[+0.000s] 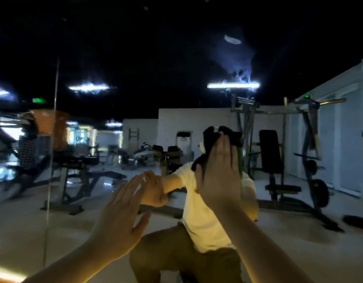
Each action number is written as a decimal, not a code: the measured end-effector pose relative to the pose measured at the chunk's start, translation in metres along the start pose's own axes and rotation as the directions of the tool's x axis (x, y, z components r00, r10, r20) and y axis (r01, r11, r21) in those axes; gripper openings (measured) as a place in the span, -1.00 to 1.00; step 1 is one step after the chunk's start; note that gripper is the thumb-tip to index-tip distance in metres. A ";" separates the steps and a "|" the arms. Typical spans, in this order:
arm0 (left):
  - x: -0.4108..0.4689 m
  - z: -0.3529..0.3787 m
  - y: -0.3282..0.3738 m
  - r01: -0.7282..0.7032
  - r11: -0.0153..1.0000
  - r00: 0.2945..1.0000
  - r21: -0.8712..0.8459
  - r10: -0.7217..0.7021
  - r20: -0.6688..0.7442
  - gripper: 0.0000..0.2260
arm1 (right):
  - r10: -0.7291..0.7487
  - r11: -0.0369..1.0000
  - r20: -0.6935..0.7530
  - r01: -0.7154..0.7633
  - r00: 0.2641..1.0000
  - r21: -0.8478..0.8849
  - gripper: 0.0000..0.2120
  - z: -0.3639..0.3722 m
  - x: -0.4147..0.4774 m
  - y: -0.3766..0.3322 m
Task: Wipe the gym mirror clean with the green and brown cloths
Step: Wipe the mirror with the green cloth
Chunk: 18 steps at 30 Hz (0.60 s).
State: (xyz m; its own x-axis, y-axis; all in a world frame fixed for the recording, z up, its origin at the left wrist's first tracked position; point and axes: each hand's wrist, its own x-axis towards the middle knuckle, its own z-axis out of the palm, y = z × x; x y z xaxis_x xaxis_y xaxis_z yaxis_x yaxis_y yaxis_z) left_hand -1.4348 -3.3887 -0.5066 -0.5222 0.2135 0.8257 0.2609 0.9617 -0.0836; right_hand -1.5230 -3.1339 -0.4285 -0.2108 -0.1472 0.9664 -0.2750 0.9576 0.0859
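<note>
The gym mirror [107, 58] fills the view and shows my crouching reflection in a pale shirt. My right hand [219, 174] lies flat against the glass with straight fingers, pressing the green cloth [240, 160] onto it. Only a thin green edge of the cloth shows past my fingers. My left hand [121, 217] is lower and to the left. It is open with straight fingers, its fingertips meet their reflection on the glass, and it holds nothing. I see no brown cloth.
A vertical seam [54, 119] divides the mirror panels at the left. Smears and streaks [239, 64] mark the glass near the reflected ceiling lights. Weight benches and a rack machine [307, 160] appear in the reflection behind me.
</note>
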 end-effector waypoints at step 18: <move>0.167 -0.065 -0.024 -0.095 0.992 0.957 0.088 0.115 -0.267 -0.38 | 0.234 0.962 -0.041 -0.237 0.971 -0.139 -0.33 -0.057 0.089 0.123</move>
State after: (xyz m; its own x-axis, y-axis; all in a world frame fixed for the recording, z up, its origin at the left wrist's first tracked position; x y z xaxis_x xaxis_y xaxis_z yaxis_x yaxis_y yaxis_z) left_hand -1.4757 -3.3876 -0.3303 -0.2532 0.2693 0.9292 0.2367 0.9485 -0.2104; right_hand -1.5221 -3.0148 -0.3185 -0.2311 0.0907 0.9687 -0.0841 0.9901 -0.1128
